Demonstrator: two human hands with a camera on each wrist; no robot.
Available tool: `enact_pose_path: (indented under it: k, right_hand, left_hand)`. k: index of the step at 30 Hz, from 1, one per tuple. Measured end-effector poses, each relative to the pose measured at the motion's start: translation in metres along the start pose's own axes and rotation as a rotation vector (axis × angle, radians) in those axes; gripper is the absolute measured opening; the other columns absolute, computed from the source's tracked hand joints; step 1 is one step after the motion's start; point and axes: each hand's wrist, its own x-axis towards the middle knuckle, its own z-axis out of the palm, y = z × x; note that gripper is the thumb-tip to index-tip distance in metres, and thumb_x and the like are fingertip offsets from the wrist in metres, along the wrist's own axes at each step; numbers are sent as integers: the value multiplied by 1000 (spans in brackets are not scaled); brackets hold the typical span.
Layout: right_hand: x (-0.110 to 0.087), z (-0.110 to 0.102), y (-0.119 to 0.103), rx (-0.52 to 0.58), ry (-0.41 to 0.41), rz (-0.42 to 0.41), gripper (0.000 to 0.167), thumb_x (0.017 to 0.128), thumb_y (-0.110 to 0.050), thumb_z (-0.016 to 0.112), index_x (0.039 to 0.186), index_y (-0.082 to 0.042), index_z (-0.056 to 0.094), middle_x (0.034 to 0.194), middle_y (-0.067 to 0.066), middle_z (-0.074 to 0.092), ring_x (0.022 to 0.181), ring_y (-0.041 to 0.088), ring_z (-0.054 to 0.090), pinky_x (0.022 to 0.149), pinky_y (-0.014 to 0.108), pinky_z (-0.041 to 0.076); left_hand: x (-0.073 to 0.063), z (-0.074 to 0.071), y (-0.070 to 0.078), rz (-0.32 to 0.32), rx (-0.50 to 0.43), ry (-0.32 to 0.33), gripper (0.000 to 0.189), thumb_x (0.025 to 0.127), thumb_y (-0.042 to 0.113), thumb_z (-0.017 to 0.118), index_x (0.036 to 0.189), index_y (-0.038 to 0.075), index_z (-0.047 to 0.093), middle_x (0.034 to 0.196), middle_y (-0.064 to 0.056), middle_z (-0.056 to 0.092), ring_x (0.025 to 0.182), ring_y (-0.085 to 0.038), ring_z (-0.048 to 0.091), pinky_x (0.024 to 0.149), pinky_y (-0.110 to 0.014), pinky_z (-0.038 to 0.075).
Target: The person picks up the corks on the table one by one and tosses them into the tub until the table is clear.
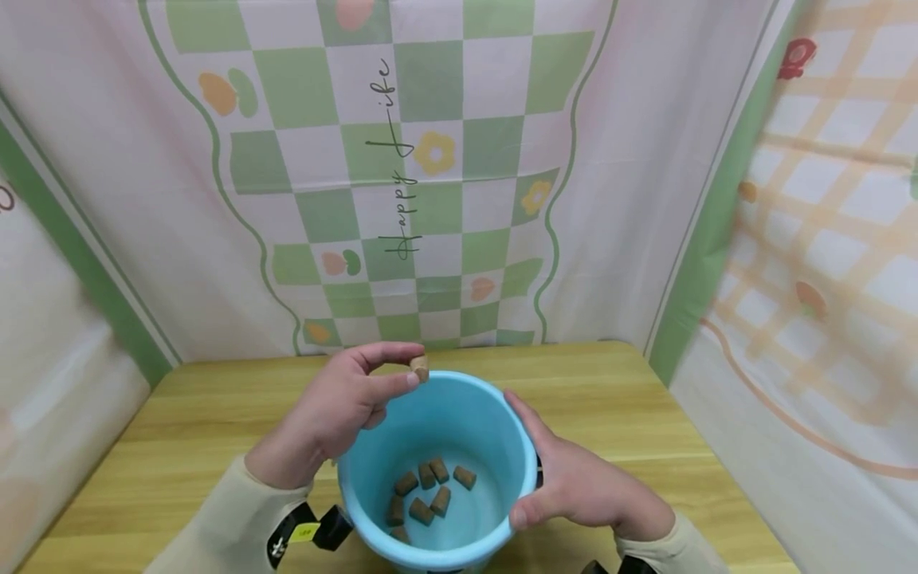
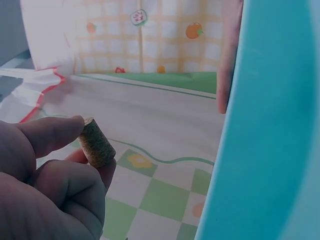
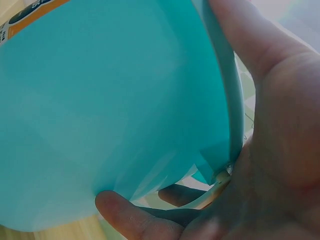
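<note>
My left hand [image 1: 351, 399] pinches a small cork [image 1: 419, 367] between thumb and index finger, above the far left rim of a light blue bucket [image 1: 527, 446]. In the left wrist view, the cork [image 2: 97, 143] is a short speckled brown cylinder held near its ends, beside the bucket's wall [image 2: 270, 125]. My right hand [image 1: 574, 482] grips the bucket's right side, thumb at the near rim and fingers round the outside. In the right wrist view, fingertips [image 3: 112, 205] press the bucket's outer wall [image 3: 125, 110] close to its handle [image 3: 212, 195]. Several brown corks [image 1: 421, 510] lie on the bucket's floor.
The bucket stands on a wooden table [image 1: 237, 399] near its front. A cloth with green checks [image 1: 430, 72] hangs behind the table, and more printed cloth [image 1: 810, 263] hangs at the right. An orange-edged label [image 3: 30, 22] shows on the bucket's outside.
</note>
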Motion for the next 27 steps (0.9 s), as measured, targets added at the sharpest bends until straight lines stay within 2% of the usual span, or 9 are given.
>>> enact_pose_path:
  k: [6, 15, 23, 27]
  right_hand:
    - [0, 0, 0, 19, -3, 21, 129, 74, -17, 90, 158, -37, -5, 151, 14, 36, 124, 38, 49, 93, 46, 49]
    - [1, 0, 2, 27, -4, 29, 128, 75, -14, 89, 158, -37, -6, 150, 15, 35, 124, 39, 49, 92, 47, 50]
    - [1, 0, 3, 38, -14, -1, 126, 76, -17, 89, 158, -37, -4, 150, 17, 35, 123, 41, 48, 92, 48, 50]
    - [0, 0, 3, 41, -16, -3, 126, 77, -17, 89, 158, -36, -6, 150, 17, 35, 124, 41, 47, 92, 48, 50]
  left_hand:
    - [2, 2, 6, 3, -2, 0, 37, 94, 15, 72, 130, 6, 65, 102, -10, 70, 44, -11, 29, 44, -22, 27]
    - [4, 9, 9, -7, 15, -7, 36, 94, 17, 73, 127, 7, 67, 110, -12, 68, 47, -12, 29, 45, -23, 28]
    - [5, 12, 10, -20, 63, 12, 45, 93, 15, 74, 135, 28, 64, 136, 5, 58, 45, -15, 31, 44, -23, 30]
    - [5, 12, 10, -25, 69, 7, 47, 93, 15, 74, 136, 28, 64, 138, 5, 57, 45, -16, 31, 44, -23, 30]
